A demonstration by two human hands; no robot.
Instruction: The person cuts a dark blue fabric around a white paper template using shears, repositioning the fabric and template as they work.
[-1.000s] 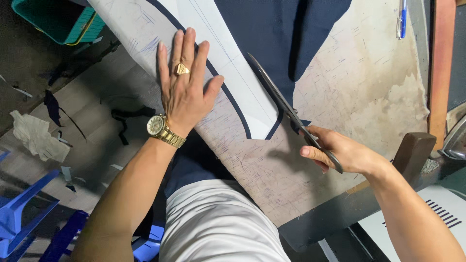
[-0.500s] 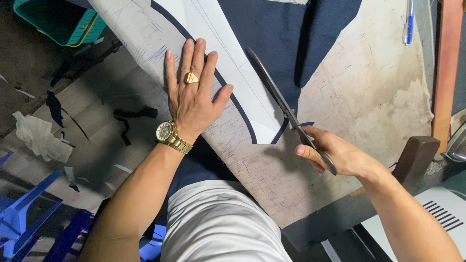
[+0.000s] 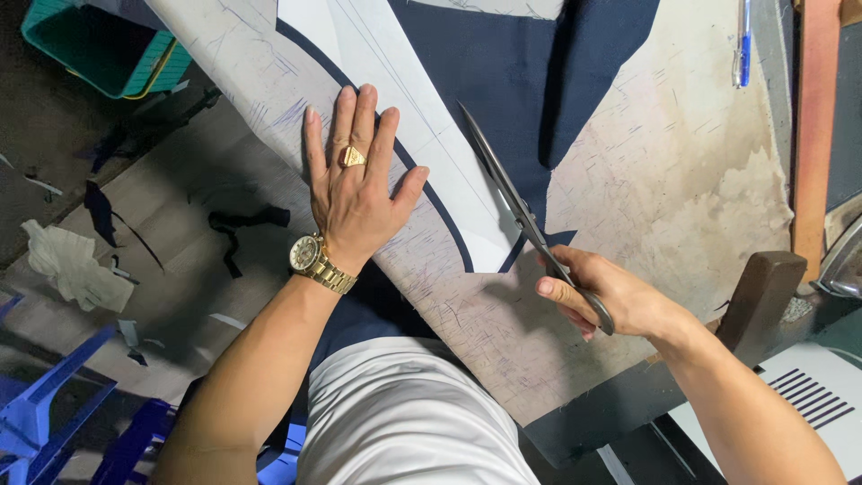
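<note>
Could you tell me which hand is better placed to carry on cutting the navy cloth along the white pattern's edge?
The right hand: it grips the scissors, blades lying along the white pattern over the navy cloth. The left hand lies flat, fingers spread, pressing the pattern down.

Person, head view. Both forearms bare, no sleeves visible. Left hand (image 3: 359, 193), centre-left of frame: gold ring (image 3: 351, 157) with angular faceted top on one finger. Left wrist: gold-tone watch (image 3: 308, 255), round pale dial, metal link bracelet. Right hand (image 3: 606, 292), centre-right: no jewellery visible. Torso, bottom centre: plain white shirt (image 3: 404, 422).
</note>
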